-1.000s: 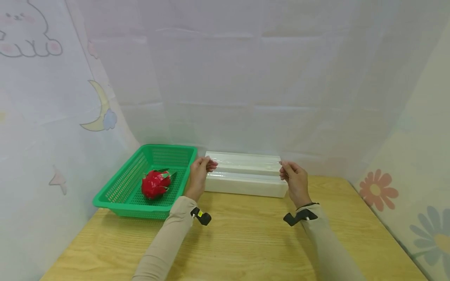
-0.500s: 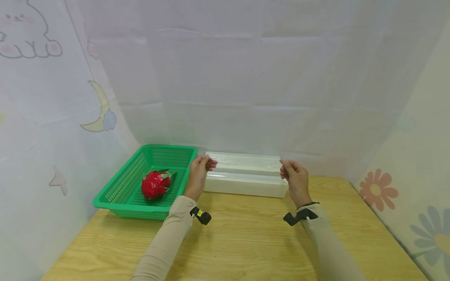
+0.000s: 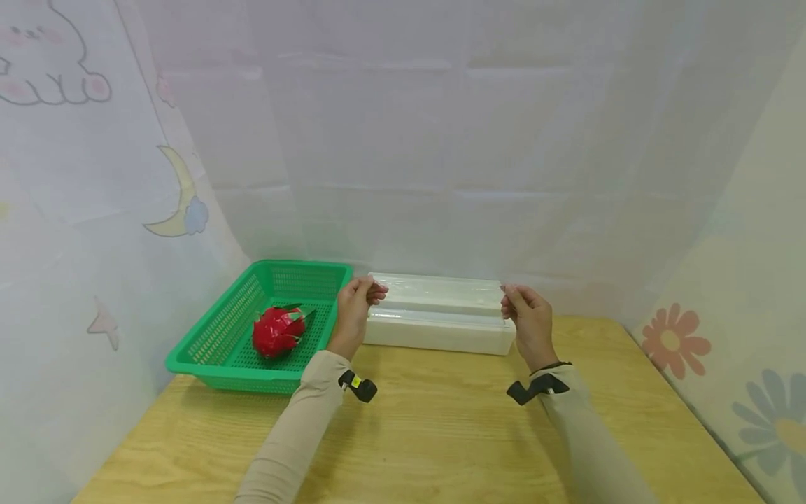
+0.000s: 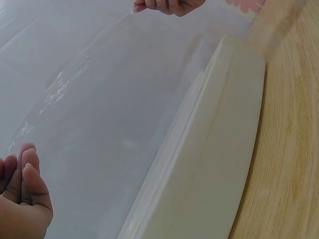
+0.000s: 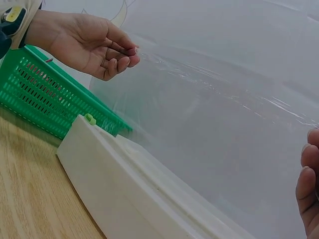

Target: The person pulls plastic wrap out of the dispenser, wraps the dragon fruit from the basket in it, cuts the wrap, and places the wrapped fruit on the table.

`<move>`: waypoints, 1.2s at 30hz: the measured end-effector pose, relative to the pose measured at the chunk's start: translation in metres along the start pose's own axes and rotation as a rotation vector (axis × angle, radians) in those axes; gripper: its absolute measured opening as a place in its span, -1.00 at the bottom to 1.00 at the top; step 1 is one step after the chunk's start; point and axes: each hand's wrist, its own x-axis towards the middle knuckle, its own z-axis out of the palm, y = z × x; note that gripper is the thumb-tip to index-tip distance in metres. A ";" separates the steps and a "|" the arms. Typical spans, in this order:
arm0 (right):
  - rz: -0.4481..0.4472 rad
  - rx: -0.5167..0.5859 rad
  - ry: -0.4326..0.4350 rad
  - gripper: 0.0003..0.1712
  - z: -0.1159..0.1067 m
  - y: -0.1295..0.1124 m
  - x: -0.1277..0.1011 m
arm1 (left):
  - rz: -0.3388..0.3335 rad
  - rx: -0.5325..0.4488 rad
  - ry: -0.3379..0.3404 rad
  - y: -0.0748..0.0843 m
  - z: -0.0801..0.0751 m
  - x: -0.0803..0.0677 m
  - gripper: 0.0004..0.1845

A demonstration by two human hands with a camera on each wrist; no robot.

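Observation:
A long white film dispenser box [image 3: 441, 336] lies at the back of the wooden table [image 3: 441, 434]. A clear sheet of cling film [image 3: 441, 294] rises from it, stretched between my hands. My left hand [image 3: 371, 290] pinches the film's upper left corner and my right hand [image 3: 507, 294] pinches the upper right corner. The left wrist view looks along the film [image 4: 99, 99] and the box [image 4: 219, 164], with my left hand [image 4: 22, 199] at the bottom and my right hand [image 4: 167, 5] at the top. The right wrist view shows the left hand [image 5: 99, 45] pinching the film [image 5: 224, 114] above the box [image 5: 129, 184].
A green mesh basket [image 3: 214, 350] stands left of the box, touching its end, with a red dragon fruit [image 3: 277, 331] inside. White curtains with cartoon prints close in the back and both sides. Bare wood lies in front of the box.

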 end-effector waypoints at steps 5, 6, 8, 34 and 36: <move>-0.003 0.004 0.004 -0.85 0.001 0.000 0.000 | -0.002 0.018 -0.012 0.001 -0.002 -0.002 -0.66; -0.004 0.003 0.003 -0.85 0.001 0.000 0.000 | 0.001 0.018 -0.014 0.002 -0.002 -0.002 -0.67; -0.004 0.005 0.001 -0.86 0.001 -0.001 0.000 | 0.006 0.017 -0.016 0.002 -0.002 -0.002 -0.71; -0.061 0.031 -0.004 -0.85 0.005 -0.012 0.000 | 0.049 -0.022 -0.023 0.013 0.002 -0.002 -0.73; -0.066 0.030 -0.006 -0.85 0.005 -0.012 0.000 | 0.050 -0.030 -0.021 0.013 0.003 -0.002 -0.76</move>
